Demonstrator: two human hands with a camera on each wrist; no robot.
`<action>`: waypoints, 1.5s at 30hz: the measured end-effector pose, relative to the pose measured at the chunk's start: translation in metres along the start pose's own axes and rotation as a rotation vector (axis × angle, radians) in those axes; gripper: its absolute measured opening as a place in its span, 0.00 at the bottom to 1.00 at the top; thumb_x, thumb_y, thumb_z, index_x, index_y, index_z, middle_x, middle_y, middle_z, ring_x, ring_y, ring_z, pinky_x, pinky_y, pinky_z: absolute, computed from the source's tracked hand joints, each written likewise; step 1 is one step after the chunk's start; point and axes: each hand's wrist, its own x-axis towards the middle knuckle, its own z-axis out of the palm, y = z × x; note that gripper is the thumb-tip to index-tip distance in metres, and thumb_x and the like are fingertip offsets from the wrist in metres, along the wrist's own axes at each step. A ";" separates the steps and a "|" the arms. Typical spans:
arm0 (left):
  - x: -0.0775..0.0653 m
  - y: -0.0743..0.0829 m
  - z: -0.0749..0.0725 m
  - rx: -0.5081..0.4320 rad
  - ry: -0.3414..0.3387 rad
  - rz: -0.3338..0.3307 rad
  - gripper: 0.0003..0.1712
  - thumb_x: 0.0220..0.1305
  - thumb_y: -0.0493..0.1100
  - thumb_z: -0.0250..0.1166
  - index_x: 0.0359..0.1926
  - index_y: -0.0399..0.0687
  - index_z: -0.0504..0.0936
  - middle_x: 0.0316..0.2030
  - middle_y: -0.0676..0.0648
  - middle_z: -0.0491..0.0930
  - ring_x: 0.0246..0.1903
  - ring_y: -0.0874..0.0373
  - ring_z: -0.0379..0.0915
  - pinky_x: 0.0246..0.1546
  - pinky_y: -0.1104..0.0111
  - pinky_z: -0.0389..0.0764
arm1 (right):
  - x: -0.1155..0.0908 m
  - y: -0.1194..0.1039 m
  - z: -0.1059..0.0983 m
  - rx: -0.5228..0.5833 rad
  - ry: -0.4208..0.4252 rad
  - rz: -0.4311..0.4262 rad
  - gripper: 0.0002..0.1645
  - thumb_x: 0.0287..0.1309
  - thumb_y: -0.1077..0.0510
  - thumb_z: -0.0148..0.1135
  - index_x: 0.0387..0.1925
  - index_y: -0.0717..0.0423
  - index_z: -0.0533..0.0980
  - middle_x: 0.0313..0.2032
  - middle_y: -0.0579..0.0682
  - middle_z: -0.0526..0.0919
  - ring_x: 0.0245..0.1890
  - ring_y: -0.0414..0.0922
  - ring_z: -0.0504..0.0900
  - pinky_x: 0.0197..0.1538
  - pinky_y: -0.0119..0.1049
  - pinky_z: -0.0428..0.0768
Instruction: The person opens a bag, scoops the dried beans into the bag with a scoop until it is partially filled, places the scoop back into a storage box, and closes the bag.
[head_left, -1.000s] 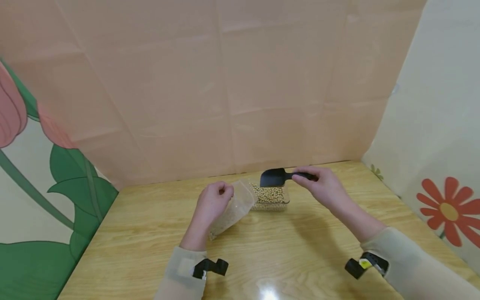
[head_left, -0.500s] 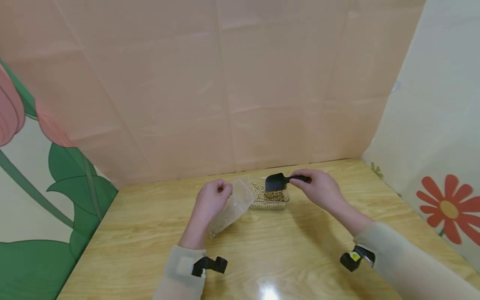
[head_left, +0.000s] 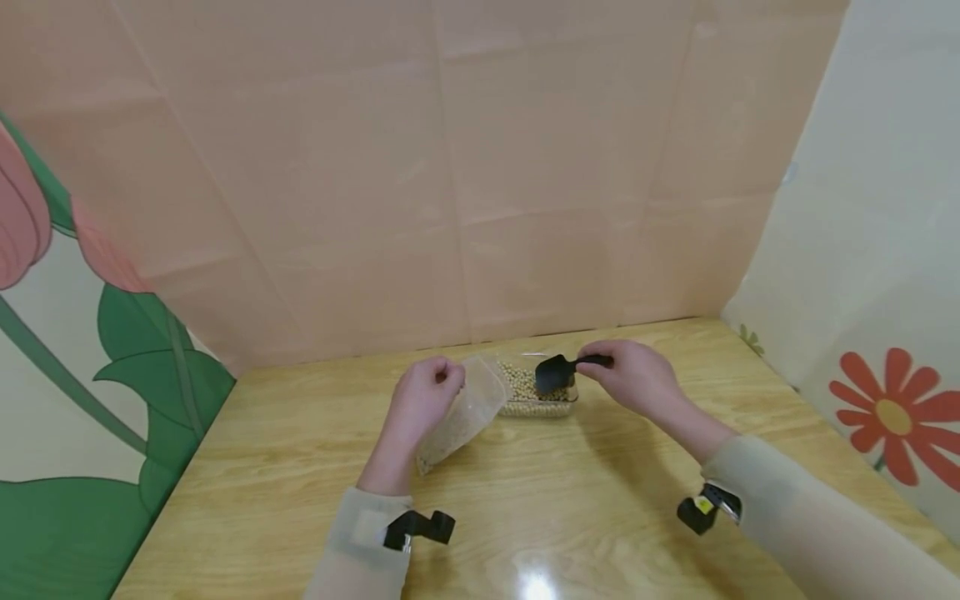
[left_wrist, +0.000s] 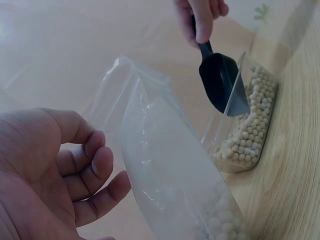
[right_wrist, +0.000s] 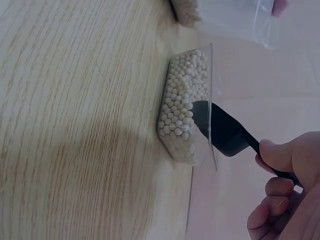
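Observation:
My right hand (head_left: 637, 375) grips a black scoop (head_left: 553, 375) by its handle. In the right wrist view the scoop's tip dips past the rim of a clear plastic box (right_wrist: 212, 90) and meets the pale round beads (right_wrist: 182, 95) inside. My left hand (head_left: 426, 398) pinches the upper edge of a clear plastic bag (left_wrist: 165, 145) and holds it upright, just left of the box. Some beads (left_wrist: 222, 220) lie at the bottom of the bag. In the left wrist view the scoop's bowl looks bare, and its lower end overlaps the box's wall.
Both the box and the bag are on a wood-grain table (head_left: 300, 500). Behind it hangs a pink sheet (head_left: 360, 208). A wall with a painted red flower (head_left: 892, 417) rises on the right, and painted green leaves (head_left: 150, 358) are at the left.
My right hand has lowered the scoop from above the box, and its blade now tilts down into the beads. The left hand and the bag have stayed almost still.

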 end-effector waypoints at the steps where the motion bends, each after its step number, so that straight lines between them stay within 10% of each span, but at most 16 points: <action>1: 0.000 0.000 0.000 0.000 0.000 -0.001 0.17 0.80 0.47 0.58 0.30 0.50 0.80 0.23 0.50 0.73 0.23 0.55 0.65 0.29 0.61 0.70 | 0.001 0.000 0.001 -0.005 -0.004 -0.002 0.15 0.74 0.48 0.71 0.55 0.48 0.91 0.49 0.53 0.93 0.38 0.49 0.86 0.39 0.50 0.79; 20: 0.002 -0.001 0.001 0.011 0.005 -0.010 0.16 0.80 0.46 0.58 0.32 0.48 0.82 0.26 0.49 0.76 0.25 0.54 0.67 0.31 0.60 0.71 | 0.009 -0.001 0.013 -0.020 -0.070 0.001 0.17 0.73 0.47 0.73 0.56 0.49 0.90 0.47 0.54 0.92 0.35 0.47 0.85 0.34 0.46 0.77; 45: 0.003 -0.002 0.002 0.008 0.006 -0.021 0.14 0.79 0.45 0.58 0.33 0.48 0.83 0.28 0.50 0.78 0.27 0.54 0.69 0.32 0.61 0.72 | 0.010 0.019 0.038 0.226 -0.147 0.087 0.22 0.78 0.47 0.69 0.63 0.55 0.87 0.62 0.61 0.87 0.47 0.51 0.85 0.49 0.51 0.80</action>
